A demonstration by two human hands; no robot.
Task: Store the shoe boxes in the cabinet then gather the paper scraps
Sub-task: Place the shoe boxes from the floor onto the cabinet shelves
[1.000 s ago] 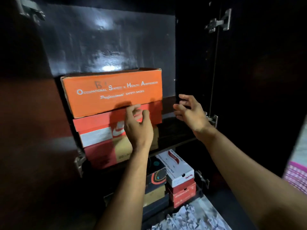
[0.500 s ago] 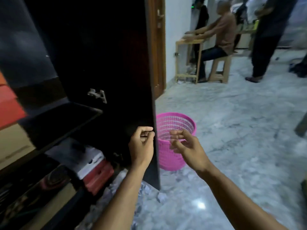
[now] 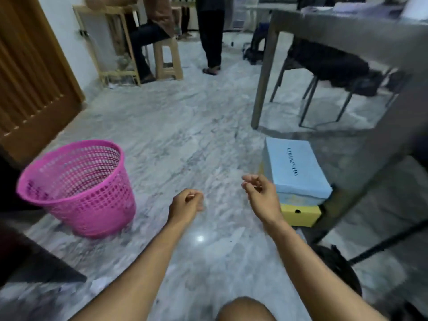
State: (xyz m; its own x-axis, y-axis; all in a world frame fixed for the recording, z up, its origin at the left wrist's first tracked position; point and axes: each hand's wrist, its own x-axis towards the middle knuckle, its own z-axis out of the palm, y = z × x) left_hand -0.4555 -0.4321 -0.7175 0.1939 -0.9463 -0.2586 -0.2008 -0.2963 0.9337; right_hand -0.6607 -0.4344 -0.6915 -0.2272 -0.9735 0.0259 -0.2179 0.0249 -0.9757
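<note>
Two shoe boxes remain on the marble floor [image 3: 176, 140] at your 2 o'clock, stacked beside the leg of the grey table [image 3: 262, 72]: the pale blue box [image 3: 296, 167] lies lid-up on the yellow box [image 3: 301, 215], probably piled this way so both can be lifted as one load. Its long axis runs from near you toward 12 o'clock, tilted slightly left, with the lid's printed lettering running along that axis; a short end faces you. At 10 o'clock stands the pink mesh basket [image 3: 76, 188], upright and mouth-up, presumably the receptacle for scraps. A few paper scraps [image 3: 99, 284] lie at 8 o'clock, near the dark cabinet edge [image 3: 34, 258]; they are blurred. Your right hand [image 3: 260, 193] hovers just before the blue box, fingers loosely curled and grasping nothing. Your left hand [image 3: 186, 203] hangs at centre, fingers curled inward with nothing visibly in them. Judged from this, box storage is unfinished.
</note>
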